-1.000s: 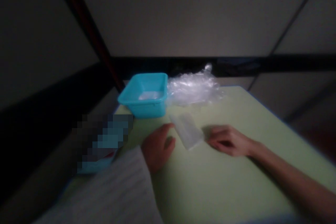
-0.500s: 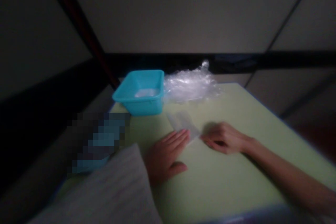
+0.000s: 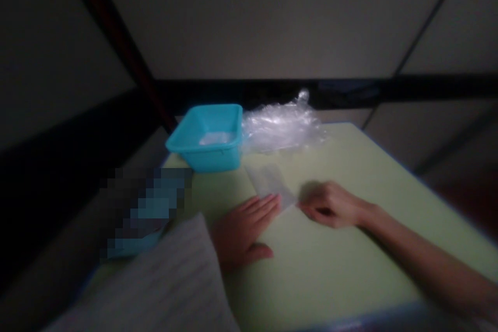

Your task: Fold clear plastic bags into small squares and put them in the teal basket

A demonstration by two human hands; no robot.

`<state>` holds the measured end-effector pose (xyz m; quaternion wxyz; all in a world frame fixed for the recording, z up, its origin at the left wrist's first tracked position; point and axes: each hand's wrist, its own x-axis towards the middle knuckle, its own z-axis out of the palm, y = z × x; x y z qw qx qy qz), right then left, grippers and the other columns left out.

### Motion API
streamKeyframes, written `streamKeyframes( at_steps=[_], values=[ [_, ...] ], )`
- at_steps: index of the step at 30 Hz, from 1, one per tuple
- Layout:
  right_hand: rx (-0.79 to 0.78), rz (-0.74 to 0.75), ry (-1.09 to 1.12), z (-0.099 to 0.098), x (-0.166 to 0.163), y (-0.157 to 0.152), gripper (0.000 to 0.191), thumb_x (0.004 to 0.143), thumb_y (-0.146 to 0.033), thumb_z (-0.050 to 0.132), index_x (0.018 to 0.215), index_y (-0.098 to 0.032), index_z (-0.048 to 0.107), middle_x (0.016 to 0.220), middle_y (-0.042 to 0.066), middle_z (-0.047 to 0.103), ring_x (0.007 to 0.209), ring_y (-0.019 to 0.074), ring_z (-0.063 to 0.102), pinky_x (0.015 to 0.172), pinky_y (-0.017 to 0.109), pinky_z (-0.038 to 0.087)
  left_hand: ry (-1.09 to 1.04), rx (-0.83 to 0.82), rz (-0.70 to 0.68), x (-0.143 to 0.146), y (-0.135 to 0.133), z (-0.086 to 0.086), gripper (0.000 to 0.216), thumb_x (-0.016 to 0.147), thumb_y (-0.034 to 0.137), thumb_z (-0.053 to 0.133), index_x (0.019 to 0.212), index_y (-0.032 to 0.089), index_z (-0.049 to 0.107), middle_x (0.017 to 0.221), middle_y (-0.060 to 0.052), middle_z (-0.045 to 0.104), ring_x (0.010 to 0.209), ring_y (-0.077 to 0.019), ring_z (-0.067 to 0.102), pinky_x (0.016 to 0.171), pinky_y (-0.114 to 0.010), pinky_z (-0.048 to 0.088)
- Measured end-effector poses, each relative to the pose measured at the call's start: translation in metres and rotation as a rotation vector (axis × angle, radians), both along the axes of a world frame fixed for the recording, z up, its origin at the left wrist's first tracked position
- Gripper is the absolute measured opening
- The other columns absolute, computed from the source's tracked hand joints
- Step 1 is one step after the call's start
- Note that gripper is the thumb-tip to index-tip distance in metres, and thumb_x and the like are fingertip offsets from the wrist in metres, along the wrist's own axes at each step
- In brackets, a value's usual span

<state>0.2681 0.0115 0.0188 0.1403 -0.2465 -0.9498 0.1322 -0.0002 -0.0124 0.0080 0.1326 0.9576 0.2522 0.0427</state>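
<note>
A small, flat, translucent plastic bag lies on the table. My left hand rests flat over its near edge, fingers stretched out together and thumb spread to the side. From the right, my right hand is closed, with its fingertips pinched at the bag's right corner. Its thumb and fingers curl in, so the exact grip on the corner is partly hidden. The picture is dim and blurred, and I cannot see any print or contents in the bag.
A turquoise plastic basin stands at the table's far left, with something whitish inside. Beside it lies a heap of crumpled clear plastic. A pixelated patch covers the table's left edge. The yellow-green table has a blue edge.
My left hand has shifted very slightly left over the bag. My right hand stays closed at the corner, and everything else looks unchanged.
</note>
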Motion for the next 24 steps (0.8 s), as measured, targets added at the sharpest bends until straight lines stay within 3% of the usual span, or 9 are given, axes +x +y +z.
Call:
streamKeyframes(
  at_steps=[19, 24],
  values=[
    [-0.023, 0.013, 0.024, -0.0023, 0.0012, 0.0016, 0.021, 0.085, -0.02, 0.047, 0.073, -0.019, 0.065, 0.056, 0.0, 0.055, 0.055, 0.0138, 0.048, 0.055, 0.028, 0.033, 0.028, 0.003, -0.048, -0.0075, 0.0048, 0.0018, 0.079, 0.085, 0.065, 0.03, 0.143, 0.011, 0.021, 0.149, -0.016, 0.022, 0.138, -0.0265, 0.017, 0.112, -0.04, 0.013],
    [-0.014, 0.016, 0.189, -0.0037, 0.0032, 0.0027, 0.025, 0.089, -0.022, 0.043, 0.098, -0.014, 0.065, 0.06, 0.001, 0.053, 0.054, 0.0136, 0.047, 0.054, 0.027, 0.035, 0.014, 0.032, -0.054, -0.0091, 0.0042, -0.0021, 0.077, 0.087, 0.064, 0.028, 0.143, 0.012, 0.021, 0.15, -0.015, 0.02, 0.139, -0.0255, 0.015, 0.112, -0.04, 0.011]
  ],
)
